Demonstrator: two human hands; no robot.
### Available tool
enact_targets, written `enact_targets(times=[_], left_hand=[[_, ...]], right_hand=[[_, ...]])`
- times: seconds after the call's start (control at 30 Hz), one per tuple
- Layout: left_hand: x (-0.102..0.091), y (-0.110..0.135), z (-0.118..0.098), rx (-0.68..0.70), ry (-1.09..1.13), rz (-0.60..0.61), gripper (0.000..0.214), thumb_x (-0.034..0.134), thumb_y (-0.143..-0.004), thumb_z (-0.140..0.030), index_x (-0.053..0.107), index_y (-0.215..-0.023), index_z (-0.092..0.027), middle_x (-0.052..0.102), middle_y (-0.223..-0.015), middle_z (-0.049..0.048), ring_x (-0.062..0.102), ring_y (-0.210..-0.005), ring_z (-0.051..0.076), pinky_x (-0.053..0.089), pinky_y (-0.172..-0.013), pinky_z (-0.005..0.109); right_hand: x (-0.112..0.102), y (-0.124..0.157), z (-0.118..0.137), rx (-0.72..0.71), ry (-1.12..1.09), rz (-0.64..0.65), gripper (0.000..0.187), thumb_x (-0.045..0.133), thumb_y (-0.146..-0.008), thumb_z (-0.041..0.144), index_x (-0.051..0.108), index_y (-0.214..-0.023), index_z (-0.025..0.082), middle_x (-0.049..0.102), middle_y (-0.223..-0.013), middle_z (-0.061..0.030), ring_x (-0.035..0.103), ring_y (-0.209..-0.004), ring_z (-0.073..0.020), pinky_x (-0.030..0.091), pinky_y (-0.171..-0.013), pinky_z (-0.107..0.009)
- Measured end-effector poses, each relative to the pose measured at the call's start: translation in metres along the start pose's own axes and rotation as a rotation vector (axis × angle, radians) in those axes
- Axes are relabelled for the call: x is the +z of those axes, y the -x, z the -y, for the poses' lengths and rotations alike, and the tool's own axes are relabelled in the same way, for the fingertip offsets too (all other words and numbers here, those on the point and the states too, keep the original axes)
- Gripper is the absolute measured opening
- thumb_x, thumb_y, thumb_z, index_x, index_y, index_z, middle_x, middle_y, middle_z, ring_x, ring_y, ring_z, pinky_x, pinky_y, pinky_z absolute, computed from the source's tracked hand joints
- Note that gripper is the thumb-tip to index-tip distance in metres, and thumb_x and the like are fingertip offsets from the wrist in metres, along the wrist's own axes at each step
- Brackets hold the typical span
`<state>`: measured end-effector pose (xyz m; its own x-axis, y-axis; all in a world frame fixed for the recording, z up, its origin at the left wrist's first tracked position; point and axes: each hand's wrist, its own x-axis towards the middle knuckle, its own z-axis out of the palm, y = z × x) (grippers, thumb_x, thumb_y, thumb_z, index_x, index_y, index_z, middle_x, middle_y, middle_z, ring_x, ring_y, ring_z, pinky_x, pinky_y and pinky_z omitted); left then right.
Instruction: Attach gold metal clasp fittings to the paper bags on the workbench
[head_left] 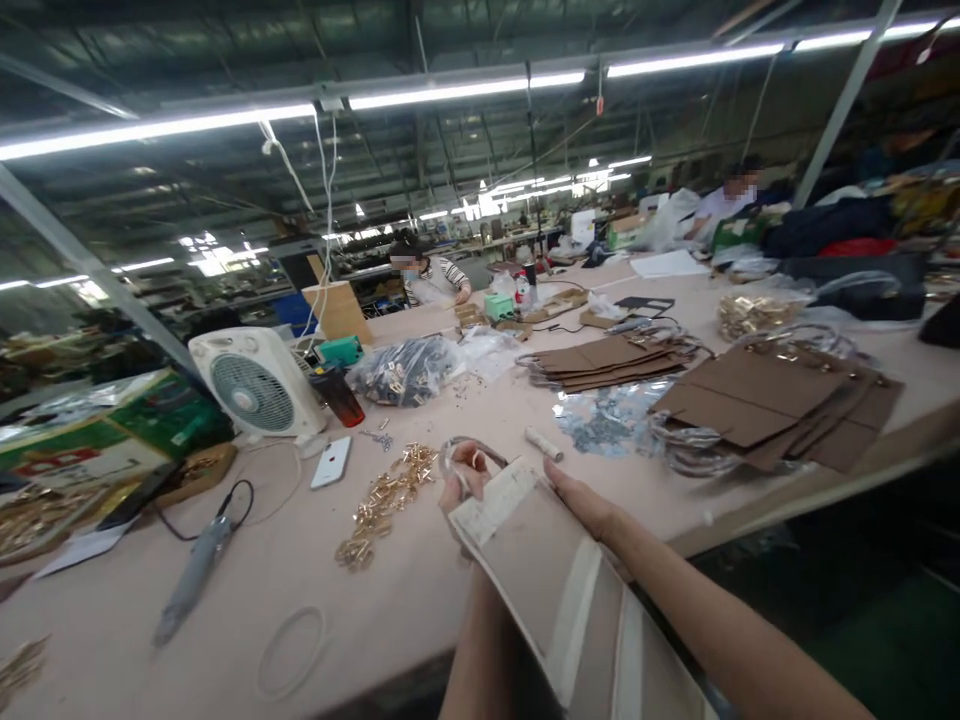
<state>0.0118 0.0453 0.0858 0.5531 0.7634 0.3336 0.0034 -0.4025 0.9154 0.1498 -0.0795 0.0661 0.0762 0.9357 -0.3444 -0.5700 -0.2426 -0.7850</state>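
A taupe bag panel (536, 540) with pale strips across it slants up from the bottom of the view over the table's front edge. My left hand (466, 474) is closed at its upper left corner, fingers curled beside a handle (480, 446) that looks wrapped in clear plastic. Along the panel's right edge, my right hand (581, 498) grips with the thumb side showing; its other fingers are hidden behind. Small gold metal fittings (394, 490) lie loose left of my left hand. A short pale roll (544, 443) rests just beyond my right hand.
Stacked brown bag panels (757, 390) with plastic-wrapped handles lie at right, near silvery pieces (611, 415). At left are a grey electric screwdriver (196, 575), a phone (331, 463), a box fan (259, 385) and a dark cup (337, 395). A co-worker (435, 278) sits across the table.
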Motion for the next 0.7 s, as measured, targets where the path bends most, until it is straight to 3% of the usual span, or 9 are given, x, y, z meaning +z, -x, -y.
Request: enact_targets(times=[0.1,0.23,0.4,0.53,0.7], left_hand=[[0.005,0.001,0.013,-0.175,0.141,-0.032,0.050,0.032,-0.101,-0.052,0.070,-0.095,-0.020,0.070,-0.125,0.0125,0.056,-0.133,0.032,0.048,-0.109,0.049],[0.007,0.014,0.030,-0.331,0.370,-0.005,0.058,0.037,-0.097,-0.062,0.069,-0.111,-0.017,0.074,-0.110,0.0135,0.071,-0.108,0.029,0.056,-0.092,0.045],[0.003,0.036,0.041,-0.516,0.621,0.063,0.069,0.040,-0.089,-0.076,0.068,-0.113,-0.017,0.077,-0.103,0.0143,0.075,-0.089,0.029,0.059,-0.082,0.046],[-0.017,0.044,0.041,-0.659,0.720,-0.012,0.064,0.051,-0.085,-0.078,0.067,-0.103,-0.018,0.077,-0.103,0.0149,0.075,-0.093,0.029,0.059,-0.087,0.044],[-0.058,0.072,0.036,-0.614,0.873,-0.066,0.083,0.031,-0.088,-0.089,0.064,-0.122,-0.021,0.074,-0.121,0.0156,0.073,-0.107,0.034,0.057,-0.093,0.052]], right_hand=[[-0.006,0.006,0.014,-0.095,-0.004,-0.036,0.067,0.061,-0.085,0.075,0.077,-0.111,0.015,0.078,-0.084,-0.0121,0.075,-0.075,-0.0294,0.058,-0.075,-0.043],[-0.010,0.020,0.022,-0.246,0.046,-0.017,0.068,0.059,-0.088,0.071,0.068,-0.134,0.022,0.079,-0.104,-0.0126,0.075,-0.090,-0.0300,0.056,-0.085,-0.047],[-0.010,0.021,0.006,-0.327,0.204,-0.216,0.062,0.062,-0.087,0.067,0.073,-0.127,0.022,0.079,-0.104,-0.0137,0.075,-0.093,-0.0318,0.056,-0.086,-0.048],[-0.007,0.005,-0.014,-0.377,0.201,-0.237,0.065,0.071,-0.081,0.065,0.070,-0.132,0.025,0.078,-0.114,-0.0114,0.075,-0.101,-0.0326,0.059,-0.086,-0.048],[-0.010,-0.017,-0.038,-0.368,0.129,-0.337,0.065,0.089,-0.066,0.051,0.073,-0.123,0.024,0.080,-0.110,-0.0085,0.076,-0.093,-0.0300,0.061,-0.079,-0.043]])
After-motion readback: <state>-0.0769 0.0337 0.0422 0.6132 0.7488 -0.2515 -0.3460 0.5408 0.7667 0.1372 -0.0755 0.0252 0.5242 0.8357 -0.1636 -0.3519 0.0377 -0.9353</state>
